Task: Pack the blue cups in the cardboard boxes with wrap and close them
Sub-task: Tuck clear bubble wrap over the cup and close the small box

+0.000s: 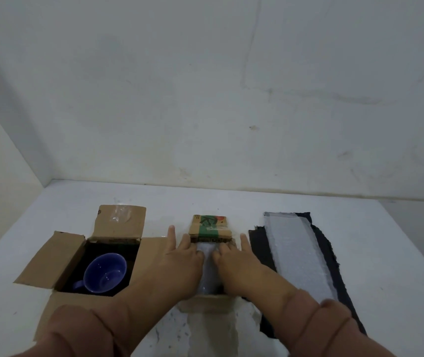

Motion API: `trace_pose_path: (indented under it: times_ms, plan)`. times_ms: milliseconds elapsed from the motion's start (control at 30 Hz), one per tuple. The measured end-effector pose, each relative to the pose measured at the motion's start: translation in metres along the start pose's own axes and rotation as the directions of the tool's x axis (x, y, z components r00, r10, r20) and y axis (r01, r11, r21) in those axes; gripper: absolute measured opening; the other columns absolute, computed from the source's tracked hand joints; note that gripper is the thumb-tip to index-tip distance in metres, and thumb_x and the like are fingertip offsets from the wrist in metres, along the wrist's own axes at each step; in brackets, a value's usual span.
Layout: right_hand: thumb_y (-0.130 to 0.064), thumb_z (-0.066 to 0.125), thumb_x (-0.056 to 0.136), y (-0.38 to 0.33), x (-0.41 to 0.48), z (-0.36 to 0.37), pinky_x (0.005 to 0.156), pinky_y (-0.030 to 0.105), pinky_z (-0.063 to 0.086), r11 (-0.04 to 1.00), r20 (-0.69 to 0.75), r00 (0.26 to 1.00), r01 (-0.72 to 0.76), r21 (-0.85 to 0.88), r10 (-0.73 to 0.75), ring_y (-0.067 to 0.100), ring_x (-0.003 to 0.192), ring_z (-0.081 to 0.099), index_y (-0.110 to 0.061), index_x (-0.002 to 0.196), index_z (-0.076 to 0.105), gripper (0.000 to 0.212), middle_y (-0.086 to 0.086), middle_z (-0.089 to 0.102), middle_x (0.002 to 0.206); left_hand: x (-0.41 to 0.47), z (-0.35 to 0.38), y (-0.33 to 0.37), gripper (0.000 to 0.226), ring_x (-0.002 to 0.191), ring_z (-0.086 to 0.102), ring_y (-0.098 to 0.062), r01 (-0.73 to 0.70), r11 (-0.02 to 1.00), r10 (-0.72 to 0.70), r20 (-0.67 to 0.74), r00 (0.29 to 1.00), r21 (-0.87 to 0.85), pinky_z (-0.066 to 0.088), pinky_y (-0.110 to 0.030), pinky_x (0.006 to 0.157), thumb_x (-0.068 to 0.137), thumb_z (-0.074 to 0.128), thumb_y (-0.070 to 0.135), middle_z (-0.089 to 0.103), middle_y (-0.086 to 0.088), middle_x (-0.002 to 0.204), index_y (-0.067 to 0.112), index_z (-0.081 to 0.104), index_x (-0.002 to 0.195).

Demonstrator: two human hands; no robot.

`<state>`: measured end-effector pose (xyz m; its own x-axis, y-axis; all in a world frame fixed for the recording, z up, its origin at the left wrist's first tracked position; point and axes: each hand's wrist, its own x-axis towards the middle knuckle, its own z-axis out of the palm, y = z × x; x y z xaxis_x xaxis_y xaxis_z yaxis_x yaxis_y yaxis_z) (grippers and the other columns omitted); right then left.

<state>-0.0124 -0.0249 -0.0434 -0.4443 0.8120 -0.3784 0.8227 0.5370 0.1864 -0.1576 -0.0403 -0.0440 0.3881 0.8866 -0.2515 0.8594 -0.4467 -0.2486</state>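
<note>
A blue cup (105, 273) lies unwrapped in the open cardboard box (63, 256) on the left, its flaps spread out. In the middle stands a smaller cardboard box (211, 228) with green tape on its far flap. A bundle of bubble wrap (208, 269) fills it; whatever is inside the wrap is hidden. My left hand (180, 256) and my right hand (236, 258) lie flat on either side of the bundle, fingers pointing away from me, pressing it down into the box.
To the right, a strip of bubble wrap (298, 256) lies on a dark cloth (259, 248). The white table (373, 253) meets a white wall at the back and left. More wrap lies under the middle box at the front.
</note>
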Motion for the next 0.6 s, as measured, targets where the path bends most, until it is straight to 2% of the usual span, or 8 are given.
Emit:
trace_pose_path:
  times_ms: [100,167,267,333,400,467,533,600]
  plan:
    - [-0.02,0.063,0.08,-0.004,0.004,0.003,0.112,0.059,-0.007,0.997,0.004,1.0,-0.012,0.071,0.012,0.034,0.131,0.032,-0.011,0.143,0.02,0.077,0.017,0.03,0.141,0.004,-0.001,0.005,0.06,0.144,0.0,-0.037,0.011,1.0,-0.011,0.053,0.999,0.002,-0.016,-0.07,0.103,0.088,0.052,0.036,0.036,-0.01,0.148,0.011,0.033,0.139]
    - [-0.02,0.064,0.08,0.004,0.0,0.01,0.115,0.053,-0.001,0.965,-0.025,0.999,0.033,0.26,-0.028,0.031,0.135,0.028,-0.012,0.143,0.024,0.075,0.015,0.026,0.145,0.003,-0.002,0.003,0.062,0.145,-0.002,-0.034,0.025,0.999,-0.023,0.089,0.996,-0.024,-0.014,-0.069,0.105,0.087,0.052,0.036,0.032,-0.007,0.151,0.014,0.031,0.141]
    - [-0.019,0.065,0.082,0.026,-0.024,0.024,0.111,0.023,0.023,0.627,-0.215,0.973,0.12,0.769,0.078,0.017,0.135,0.031,-0.017,0.135,0.047,0.057,0.008,0.028,0.15,0.008,-0.012,0.003,0.052,0.141,0.014,-0.029,0.082,0.987,-0.079,0.027,0.997,-0.139,-0.003,-0.059,0.112,0.081,0.054,0.025,0.041,-0.004,0.142,0.019,0.043,0.132]
    - [-0.014,0.062,0.084,0.05,-0.045,0.042,0.098,0.012,0.026,0.523,-0.224,0.914,0.014,0.852,0.339,0.013,0.125,0.041,-0.015,0.125,0.057,0.041,0.006,0.043,0.138,0.018,-0.019,0.021,0.041,0.126,0.038,-0.022,0.038,0.92,-0.107,-0.156,0.982,-0.391,0.021,-0.031,0.108,0.079,0.054,0.015,0.051,-0.003,0.129,0.019,0.053,0.119]
    - [-0.009,0.056,0.088,0.076,-0.064,0.069,0.094,0.016,0.035,0.46,-0.097,0.841,-0.191,0.867,0.533,0.02,0.117,0.05,-0.006,0.118,0.06,0.031,0.01,0.052,0.126,0.029,-0.03,0.054,0.03,0.106,0.049,-0.015,-0.067,0.676,-0.136,-0.213,0.968,-0.734,0.031,-0.013,0.082,0.083,0.052,0.008,0.055,-0.002,0.119,0.019,0.059,0.11]
    - [-0.006,0.049,0.089,0.098,-0.08,0.094,0.097,0.022,0.037,0.427,0.052,0.789,-0.386,0.818,0.613,0.023,0.118,0.049,-0.006,0.122,0.057,0.034,0.011,0.049,0.129,0.041,-0.037,0.093,0.032,0.102,0.052,-0.012,-0.057,0.43,-0.065,-0.094,0.993,-0.901,0.034,-0.012,0.08,0.085,0.047,0.003,0.058,-0.002,0.118,0.019,0.061,0.109]
    - [-0.006,0.046,0.089,0.112,-0.089,0.114,0.1,0.023,0.035,0.47,0.093,0.768,-0.478,0.742,0.634,0.022,0.121,0.046,-0.009,0.127,0.053,0.039,0.01,0.044,0.134,0.056,-0.033,0.128,0.035,0.108,0.053,-0.015,0.131,0.226,0.025,0.141,0.99,-0.965,0.04,-0.019,0.086,0.087,0.046,0.005,0.058,-0.002,0.12,0.017,0.06,0.116]
    - [-0.006,0.043,0.09,0.116,-0.092,0.127,0.099,0.023,0.036,0.545,0.095,0.797,-0.49,0.681,0.597,0.022,0.118,0.046,-0.007,0.124,0.054,0.036,0.011,0.044,0.133,0.07,-0.028,0.152,0.028,0.1,0.055,-0.02,0.368,-0.031,0.106,0.363,0.926,-0.929,0.043,-0.027,0.081,0.087,0.047,0.006,0.059,-0.01,0.115,0.008,0.062,0.111]
